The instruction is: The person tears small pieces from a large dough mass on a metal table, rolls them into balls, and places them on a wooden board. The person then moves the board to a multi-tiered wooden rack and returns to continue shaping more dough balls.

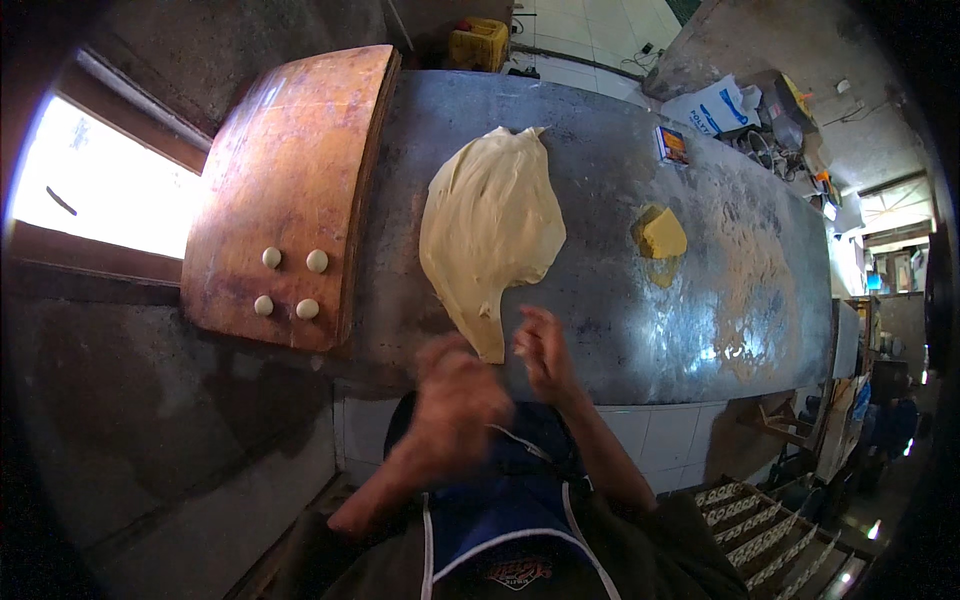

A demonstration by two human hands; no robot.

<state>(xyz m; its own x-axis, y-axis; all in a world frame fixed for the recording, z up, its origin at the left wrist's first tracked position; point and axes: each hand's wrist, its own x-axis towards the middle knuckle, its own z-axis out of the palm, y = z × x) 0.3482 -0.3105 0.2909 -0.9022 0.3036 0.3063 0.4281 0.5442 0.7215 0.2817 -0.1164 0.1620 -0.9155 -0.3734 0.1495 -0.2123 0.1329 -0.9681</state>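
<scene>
A large sheet of pale dough (492, 215) lies spread on the grey metal tabletop, its narrow tail pointing toward me. My left hand (458, 395) is over the table's near edge, left of the dough's tail, and motion smears its fingers. Just right of the tail, my right hand (545, 355) is raised with curled fingers; a pale speck shows at its fingertips, too small to name. Several small dough balls (307, 309) sit on the wooden board (290, 170) at the left. To the right of the dough is a yellow block of fat (664, 236) in a greasy smear.
Flour and shiny wet patches (745, 290) cover the table's right part. A small blue box (671, 145) stands near the far edge. Beyond it are a white plastic bag (712, 107) and clutter. A yellow jerrycan (478, 45) is behind the table; slatted racks (765, 530) stand at lower right.
</scene>
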